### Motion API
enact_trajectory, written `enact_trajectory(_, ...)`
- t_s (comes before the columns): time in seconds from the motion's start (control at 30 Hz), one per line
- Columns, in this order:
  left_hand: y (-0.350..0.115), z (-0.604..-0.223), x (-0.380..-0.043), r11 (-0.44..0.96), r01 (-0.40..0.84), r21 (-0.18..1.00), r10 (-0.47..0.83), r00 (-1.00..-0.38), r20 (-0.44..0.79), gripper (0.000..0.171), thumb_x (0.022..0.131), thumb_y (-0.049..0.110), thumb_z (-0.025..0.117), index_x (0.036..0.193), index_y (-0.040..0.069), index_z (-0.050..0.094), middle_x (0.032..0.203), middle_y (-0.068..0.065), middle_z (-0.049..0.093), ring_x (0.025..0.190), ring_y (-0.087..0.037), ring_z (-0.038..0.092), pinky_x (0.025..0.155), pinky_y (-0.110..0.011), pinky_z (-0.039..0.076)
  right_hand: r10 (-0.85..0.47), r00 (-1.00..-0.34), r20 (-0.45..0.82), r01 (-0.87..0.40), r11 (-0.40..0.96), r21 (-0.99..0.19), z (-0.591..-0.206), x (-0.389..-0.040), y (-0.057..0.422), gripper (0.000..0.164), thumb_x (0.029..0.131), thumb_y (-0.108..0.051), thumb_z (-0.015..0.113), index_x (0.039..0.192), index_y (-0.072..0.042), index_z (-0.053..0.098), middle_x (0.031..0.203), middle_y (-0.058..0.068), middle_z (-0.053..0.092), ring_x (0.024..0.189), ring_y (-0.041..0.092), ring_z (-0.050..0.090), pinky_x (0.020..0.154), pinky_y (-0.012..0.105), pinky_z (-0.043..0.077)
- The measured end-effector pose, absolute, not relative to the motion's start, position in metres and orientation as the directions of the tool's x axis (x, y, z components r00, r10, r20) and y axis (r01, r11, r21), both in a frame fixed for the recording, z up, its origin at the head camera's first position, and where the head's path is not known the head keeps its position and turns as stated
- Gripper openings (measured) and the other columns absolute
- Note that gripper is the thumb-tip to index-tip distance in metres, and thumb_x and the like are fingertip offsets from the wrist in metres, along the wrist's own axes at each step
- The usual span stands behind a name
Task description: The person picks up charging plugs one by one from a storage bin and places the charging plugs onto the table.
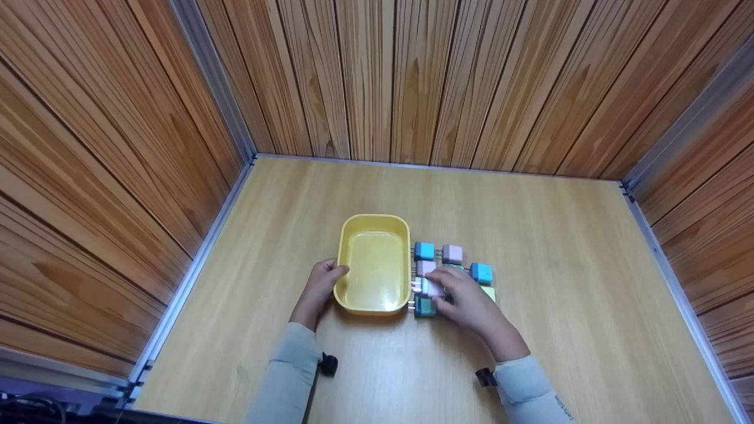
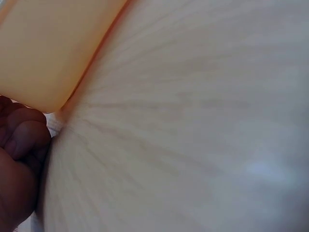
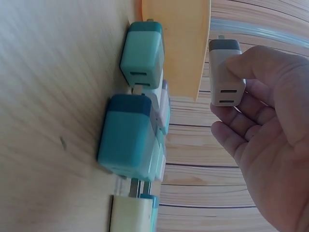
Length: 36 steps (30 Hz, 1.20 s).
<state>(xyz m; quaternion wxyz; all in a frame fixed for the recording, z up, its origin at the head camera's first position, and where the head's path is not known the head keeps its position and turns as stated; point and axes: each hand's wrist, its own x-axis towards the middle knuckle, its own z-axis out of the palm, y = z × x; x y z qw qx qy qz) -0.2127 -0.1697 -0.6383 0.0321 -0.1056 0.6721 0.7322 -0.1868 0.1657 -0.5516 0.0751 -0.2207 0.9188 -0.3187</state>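
Note:
My left hand (image 1: 321,288) grips the left side of a yellow plastic bin (image 1: 344,235), thumb over the rim and the other fingers outside. The inside of the bin is bare. Between thumb and fingers of my right hand (image 1: 471,300) is a pale pinkish USB wall charger (image 3: 224,72) with a darker pronged end and two slots. It is raised above a group of chargers by the bin's right side. Among these are a dark green charger (image 1: 424,307), a blue charger (image 1: 424,251) and a lilac charger (image 1: 452,254). My right hand hides part of the group.
Farther right lie another blue charger (image 1: 481,273) and a pale yellow-green charger (image 1: 488,293), prongs facing left. The wooden table (image 1: 565,247) is bounded by metal edging and wood-panelled walls (image 1: 412,88) at the back and both sides. Dark cables (image 1: 35,406) show at the lower left.

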Motion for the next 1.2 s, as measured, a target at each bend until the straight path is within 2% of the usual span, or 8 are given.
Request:
enact_trajectory(0.1, -0.170, -0.638, -0.213, -0.104, -0.193, 0.976, -0.093, -0.975, -0.203, 0.022, 0.088, 0.012, 0.062, 0.077, -0.007, 0.056, 0.068, -0.007, 0.060, 0.059, -0.017, 0.057, 0.053, -0.026, 0.048, -0.440, -0.898, 0.001, -0.348, 0.708, -0.614, -0.552, -0.186, 0.171, 0.047, 0.095, -0.023, 0.071, 0.141, -0.023, 0.061, 0.147, 0.004, 0.056, 0.141, 0.025, 0.047, 0.114, 0.051, 0.041)
enact_trajectory(0.33, -0.172, -0.638, -0.212, -0.095, -0.215, 0.972, -0.089, -0.971, -0.223, 0.023, 0.089, 0.014, 0.062, 0.084, -0.008, 0.059, 0.072, -0.009, 0.063, 0.060, -0.018, 0.060, 0.054, -0.026, 0.050, -0.405, -0.914, 0.007, -0.317, 0.703, -0.637, -0.554, -0.183, 0.183, 0.050, 0.093, -0.019, 0.073, 0.140, -0.028, 0.060, 0.140, -0.007, 0.057, 0.133, 0.019, 0.051, 0.109, 0.047, 0.047)
enact_trajectory(0.57, -0.173, -0.638, -0.213, -0.082, -0.214, 0.973, -0.102, -0.970, -0.222, 0.022, 0.090, 0.011, 0.061, 0.087, -0.010, 0.062, 0.073, -0.010, 0.065, 0.062, -0.018, 0.061, 0.056, -0.026, 0.051, -0.419, -0.908, 0.030, -0.345, 0.703, -0.622, -0.558, -0.183, 0.191, 0.046, 0.093, -0.017, 0.072, 0.138, -0.018, 0.062, 0.136, -0.004, 0.059, 0.129, 0.019, 0.054, 0.108, 0.046, 0.047)
enact_trajectory(0.87, -0.172, -0.638, -0.213, -0.087, -0.214, 0.973, -0.123, -0.967, -0.223, 0.023, 0.089, 0.009, 0.063, 0.088, -0.014, 0.063, 0.073, -0.011, 0.066, 0.062, -0.018, 0.059, 0.056, -0.026, 0.049, -0.395, -0.919, -0.008, -0.303, 0.717, -0.628, -0.563, -0.178, 0.206, 0.048, 0.094, -0.018, 0.071, 0.141, -0.018, 0.061, 0.145, 0.004, 0.055, 0.138, 0.027, 0.048, 0.112, 0.052, 0.042)
enact_trajectory(1.03, -0.171, -0.639, -0.214, -0.078, -0.218, 0.973, -0.117, -0.967, -0.226, 0.021, 0.088, 0.011, 0.063, 0.085, -0.010, 0.061, 0.072, -0.008, 0.063, 0.061, -0.017, 0.058, 0.056, -0.025, 0.048, -0.391, -0.920, -0.016, -0.298, 0.728, -0.617, -0.569, -0.177, 0.215, 0.048, 0.094, -0.017, 0.071, 0.141, -0.015, 0.060, 0.147, 0.010, 0.053, 0.141, 0.033, 0.046, 0.113, 0.054, 0.040)
enact_trajectory(1.2, -0.169, -0.638, -0.213, -0.083, -0.216, 0.973, -0.114, -0.968, -0.225, 0.019, 0.088, 0.011, 0.063, 0.082, -0.006, 0.060, 0.071, -0.007, 0.061, 0.060, -0.017, 0.057, 0.055, -0.025, 0.048, -0.380, -0.924, -0.042, -0.274, 0.733, -0.623, -0.574, -0.175, 0.222, 0.048, 0.095, -0.018, 0.070, 0.142, -0.016, 0.059, 0.148, 0.007, 0.052, 0.141, 0.031, 0.046, 0.113, 0.053, 0.041)
